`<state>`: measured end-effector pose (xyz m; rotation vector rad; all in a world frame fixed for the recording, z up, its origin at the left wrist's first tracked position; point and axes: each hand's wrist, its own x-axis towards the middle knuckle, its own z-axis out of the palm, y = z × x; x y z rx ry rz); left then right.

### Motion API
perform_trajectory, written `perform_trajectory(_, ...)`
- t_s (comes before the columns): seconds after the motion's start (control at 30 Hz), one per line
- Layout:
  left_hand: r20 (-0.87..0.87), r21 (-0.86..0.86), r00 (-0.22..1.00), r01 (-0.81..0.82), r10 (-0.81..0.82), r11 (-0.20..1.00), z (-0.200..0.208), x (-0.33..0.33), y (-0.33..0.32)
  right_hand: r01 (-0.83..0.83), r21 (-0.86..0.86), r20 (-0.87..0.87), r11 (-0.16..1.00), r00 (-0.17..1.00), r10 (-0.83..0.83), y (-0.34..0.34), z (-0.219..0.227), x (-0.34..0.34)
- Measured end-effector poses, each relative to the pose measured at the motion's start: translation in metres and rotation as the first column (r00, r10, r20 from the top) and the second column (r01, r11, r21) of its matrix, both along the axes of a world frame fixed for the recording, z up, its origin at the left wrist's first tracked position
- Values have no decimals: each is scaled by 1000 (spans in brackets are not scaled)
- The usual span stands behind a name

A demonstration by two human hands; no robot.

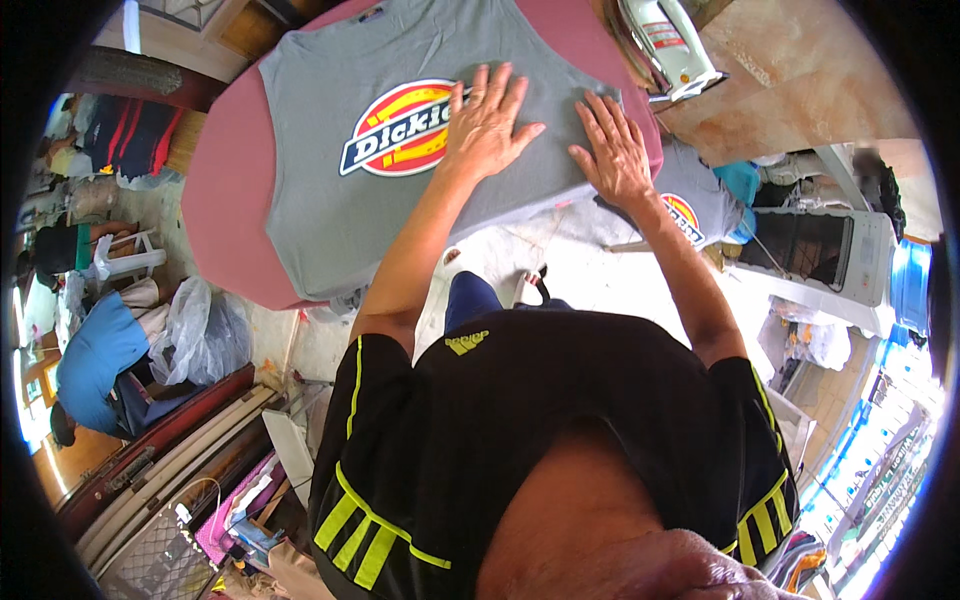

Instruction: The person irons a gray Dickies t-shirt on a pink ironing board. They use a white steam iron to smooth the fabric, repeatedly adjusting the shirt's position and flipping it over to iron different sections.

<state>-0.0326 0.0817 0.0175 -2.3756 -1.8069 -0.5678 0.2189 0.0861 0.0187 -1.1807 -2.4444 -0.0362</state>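
Note:
A grey T-shirt (330,210) lies spread over a padded board with a dull red cover (225,200). On its front is a printed emblem (385,135) in red, yellow, white and black. My left hand (487,125) rests flat on the shirt at the emblem's right end, thumb out to the side and fingers stretched. Toward the shirt's right edge, my right hand (615,150) lies palm down with its fingers extended. Neither hand grips anything. An iron (665,45) with a white body stands beyond my right hand, at the board's far right.
Another grey shirt (690,170) with a similar print lies beside the board, right of my right forearm. Farther right is a white appliance with a dark panel (800,245). At left are a person in blue (95,345), clear plastic bags (205,335) and long poles or boards (170,460).

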Motion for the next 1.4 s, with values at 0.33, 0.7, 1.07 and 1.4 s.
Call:
perform_trajectory(0.33, -23, 82, 998, -52, 54, 995, 5, -47, 113, -142, 0, -176, 990, 975, 139, 54, 25, -101)
perform_trajectory(0.7, -41, -23, 994, -104, 103, 994, 25, -118, 236, 0, 0, -28, 1000, 1000, 0, 261, 30, -212)
perform_trajectory(1.07, -112, 85, 979, -164, 173, 983, 25, -157, 189, -291, 32, -124, 956, 948, 292, 289, 51, -171)
perform_trajectory(1.4, 86, 23, 994, 69, -71, 997, 22, -73, 147, 419, 88, 28, 904, 906, -422, 208, 83, 64)
